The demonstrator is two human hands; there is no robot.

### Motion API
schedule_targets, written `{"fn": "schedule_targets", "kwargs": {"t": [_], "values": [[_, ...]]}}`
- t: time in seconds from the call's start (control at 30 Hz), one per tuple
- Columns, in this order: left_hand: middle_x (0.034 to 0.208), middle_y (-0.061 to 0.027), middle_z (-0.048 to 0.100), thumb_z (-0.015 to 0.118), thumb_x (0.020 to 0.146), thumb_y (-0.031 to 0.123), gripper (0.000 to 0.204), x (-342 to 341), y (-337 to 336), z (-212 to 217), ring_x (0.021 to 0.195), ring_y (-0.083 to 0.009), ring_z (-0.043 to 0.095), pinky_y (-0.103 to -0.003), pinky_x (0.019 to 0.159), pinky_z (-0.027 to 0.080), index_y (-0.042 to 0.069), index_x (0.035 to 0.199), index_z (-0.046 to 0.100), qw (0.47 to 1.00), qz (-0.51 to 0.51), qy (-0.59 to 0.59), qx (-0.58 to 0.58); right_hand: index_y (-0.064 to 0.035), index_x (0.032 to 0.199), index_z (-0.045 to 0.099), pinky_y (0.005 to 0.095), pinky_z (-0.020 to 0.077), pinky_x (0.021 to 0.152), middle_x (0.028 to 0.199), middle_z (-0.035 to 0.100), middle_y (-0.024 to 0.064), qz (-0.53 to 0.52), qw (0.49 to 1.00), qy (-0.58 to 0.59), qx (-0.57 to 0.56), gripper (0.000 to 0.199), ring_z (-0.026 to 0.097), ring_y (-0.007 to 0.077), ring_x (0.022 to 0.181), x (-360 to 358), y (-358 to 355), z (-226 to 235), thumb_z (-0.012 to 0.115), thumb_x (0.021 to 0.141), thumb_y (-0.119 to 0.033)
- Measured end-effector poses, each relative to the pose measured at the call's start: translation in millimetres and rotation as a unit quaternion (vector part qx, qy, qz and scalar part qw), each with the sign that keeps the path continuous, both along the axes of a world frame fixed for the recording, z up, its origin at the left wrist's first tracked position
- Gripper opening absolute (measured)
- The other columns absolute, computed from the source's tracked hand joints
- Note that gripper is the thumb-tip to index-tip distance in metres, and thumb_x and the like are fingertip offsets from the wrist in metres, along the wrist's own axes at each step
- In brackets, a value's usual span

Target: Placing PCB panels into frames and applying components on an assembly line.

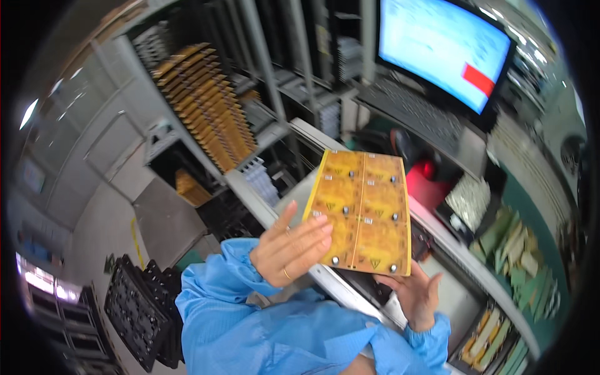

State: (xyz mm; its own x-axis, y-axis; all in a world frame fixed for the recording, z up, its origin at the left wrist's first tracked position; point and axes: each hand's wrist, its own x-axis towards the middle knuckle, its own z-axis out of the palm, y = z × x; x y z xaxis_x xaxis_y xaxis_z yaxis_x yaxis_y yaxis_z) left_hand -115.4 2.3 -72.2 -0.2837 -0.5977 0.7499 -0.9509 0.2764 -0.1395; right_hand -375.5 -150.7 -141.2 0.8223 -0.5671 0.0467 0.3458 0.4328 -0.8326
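Note:
A yellow-orange circuit board panel (360, 212) is tilted in front of me, divided into several like sections with small dark round parts and white code labels. My left hand (292, 249) lies at its lower left edge, fingers stretched flat over the near face and thumb raised apart. A ring shows on one finger. Below the lower right corner, my right hand (417, 297) supports the panel; its fingers go behind the bottom edge, partly hidden, and the thumb stands away from it. Both arms wear light blue sleeves.
A rack (206, 106) with stacked orange boards stands at the far left. A monitor (444, 50) and keyboard (409, 106) are at the far right, with a red-glowing device (427, 169) below. Green and tan pieces (519, 256) fill the right side. Black trays (140, 309) stand lower left.

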Motion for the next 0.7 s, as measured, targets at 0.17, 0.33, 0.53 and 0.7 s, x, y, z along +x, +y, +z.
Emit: {"fn": "schedule_targets", "kwargs": {"t": [0.17, 0.33, 0.53, 0.7], "values": [[0.116, -0.0113, 0.069, 0.062, 0.091, 0.013, 0.025, -21.8, -28.3, -86.9, 0.118, -0.0276, 0.062, -0.06, 0.118, 0.015, 0.004, 0.114, 0.064, 0.996, -0.084, 0.007, 0.039, 0.0058, 0.144, 0.031, 0.0398, 0.0497, 0.1, 0.137, 0.051, 0.0202, -0.057, 0.991, 0.086, 0.082, 0.068, 0.057, 0.0292, 0.121, 9.2, 1.3, 15.9, 0.057, 0.096, -0.035], [0.146, -0.0151, 0.047, 0.072, 0.07, 0.055, 0.08, -18.8, -44.0, -122.0, 0.141, -0.0448, 0.031, -0.068, 0.113, 0.005, 0.016, 0.137, 0.054, 0.971, -0.003, 0.178, 0.158, 0.0042, 0.138, 0.034, 0.0452, 0.0647, 0.067, 0.127, 0.055, 0.0218, -0.136, 0.983, 0.116, 0.042, 0.05, 0.068, 0.0357, 0.1, 12.9, -28.8, -4.1, 0.051, 0.091, -0.004], [0.154, -0.0236, 0.03, 0.069, 0.08, 0.041, 0.07, -6.9, -29.9, -137.0, 0.143, -0.0507, 0.012, -0.068, 0.11, -0.006, 0.008, 0.139, 0.052, 0.93, 0.104, 0.304, 0.18, 0.0018, 0.141, 0.029, 0.0449, 0.0644, 0.069, 0.13, 0.053, 0.021, -0.165, 0.977, 0.13, -0.024, 0.05, 0.067, 0.0355, 0.102, 31.9, -68.7, -20.0, 0.045, 0.093, 0.0], [0.15, -0.0215, 0.037, 0.066, 0.078, 0.032, 0.056, -7.2, -30.4, -144.9, 0.143, -0.0483, 0.015, -0.067, 0.111, -0.007, 0.006, 0.127, 0.062, 0.924, 0.112, 0.323, 0.17, -0.0003, 0.14, 0.03, 0.0448, 0.0646, 0.067, 0.128, 0.054, 0.0193, -0.166, 0.98, 0.107, -0.034, 0.048, 0.067, 0.035, 0.102, 42.7, -81.0, -26.4, 0.042, 0.094, 0.002]]}}
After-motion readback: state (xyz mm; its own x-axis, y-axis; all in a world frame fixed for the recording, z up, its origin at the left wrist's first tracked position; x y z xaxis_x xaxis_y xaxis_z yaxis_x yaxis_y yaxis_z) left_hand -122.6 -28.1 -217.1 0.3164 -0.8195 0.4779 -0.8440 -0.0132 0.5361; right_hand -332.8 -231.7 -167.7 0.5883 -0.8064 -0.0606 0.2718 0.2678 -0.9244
